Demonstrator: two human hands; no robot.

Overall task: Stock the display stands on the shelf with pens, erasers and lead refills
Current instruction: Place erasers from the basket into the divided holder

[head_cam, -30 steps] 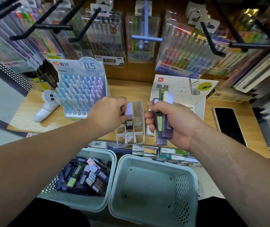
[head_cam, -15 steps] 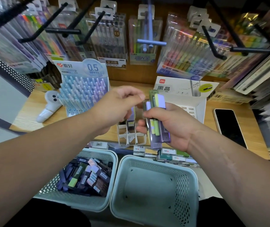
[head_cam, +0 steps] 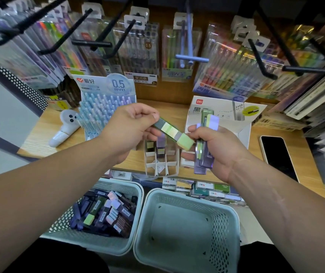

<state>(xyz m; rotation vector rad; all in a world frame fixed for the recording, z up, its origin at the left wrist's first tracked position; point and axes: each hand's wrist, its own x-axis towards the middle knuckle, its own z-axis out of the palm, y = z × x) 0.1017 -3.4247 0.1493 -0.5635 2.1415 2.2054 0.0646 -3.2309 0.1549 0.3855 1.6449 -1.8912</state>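
While the green case hangs over the stand: I judge the step in hand to be seating one lead refill in a free cell.
Left hand (head_cam: 130,131): thumb and fingers pinch the dark end of the green case (head_cam: 174,133), which lies tilted with its pale cap toward 4 o'clock.
Right hand (head_cam: 216,146): fingers are curled round a bundle of refill cases (head_cam: 204,154), purple and green, held roughly upright at 3 o'clock of the stand.
Cap contact: the cap sits against the right fingertips or just short of them; blur keeps me from telling which.
Divided stand (head_cam: 159,166): white card, on the shelf below both hands, with two cases upright in its far row, one green-labelled and one purple.
Stock basket (head_cam: 59,225): at 7 o'clock, below the shelf edge, holding loose refill cases.
Second basket (head_cam: 187,194): at 5 o'clock, just beside the first.
Pen display (head_cam: 106,107): at 10 o'clock, pens standing in rows.
Phone (head_cam: 278,154): at 3 o'clock, flat on the shelf, well apart.
Method advised: turn the case upright before it goes down, cap up like those already standing. Lower it straight into a cell next to them and let go only once the base is seated.
Risk: the card stand looks light, so a slanted entry could catch a divider and drag or tip it. I would keep the bundle out of the path.
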